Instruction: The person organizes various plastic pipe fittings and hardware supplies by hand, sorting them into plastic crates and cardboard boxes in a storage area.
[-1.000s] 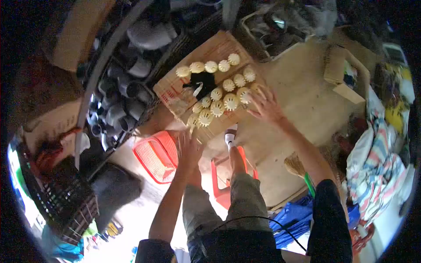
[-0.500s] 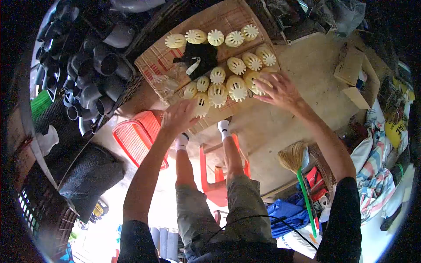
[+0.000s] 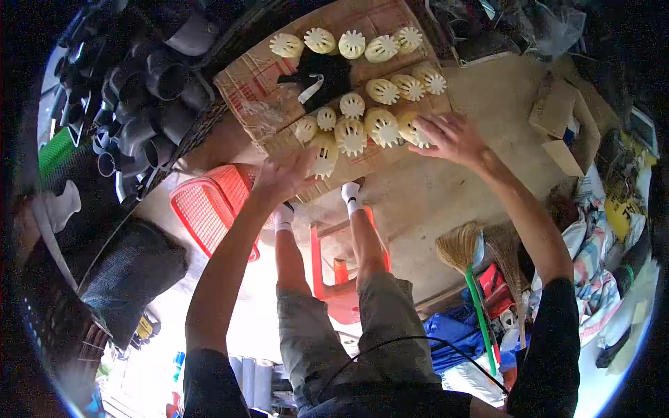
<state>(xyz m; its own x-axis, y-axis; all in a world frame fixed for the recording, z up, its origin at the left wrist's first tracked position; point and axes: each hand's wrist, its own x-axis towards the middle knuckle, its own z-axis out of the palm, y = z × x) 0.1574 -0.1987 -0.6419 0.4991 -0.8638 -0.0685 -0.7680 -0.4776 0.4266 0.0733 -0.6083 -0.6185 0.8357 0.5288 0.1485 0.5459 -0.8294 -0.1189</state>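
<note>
Cream plastic pieces with slotted sides and toothed edges, like strainers, stand in rows on a flat cardboard sheet. At the left end of the front row, my left hand lies beside a slotted piece, fingers stretched and seemingly touching it. My right hand is at the other end, fingers spread over the edge of another slotted piece, partly covering it. Between the hands stand two more pieces, a slotted one and its neighbour. A black cloth or bag lies behind them.
Dark pipe elbows are piled at the left. A red plastic basket and a red stool stand near my legs. To the right are an open cardboard box, a straw broom and bundled cloth.
The view has shifted slightly, so the cardboard sits a little higher in it. Both hands stay at the two ends of the front row, with only slight finger movement.
</note>
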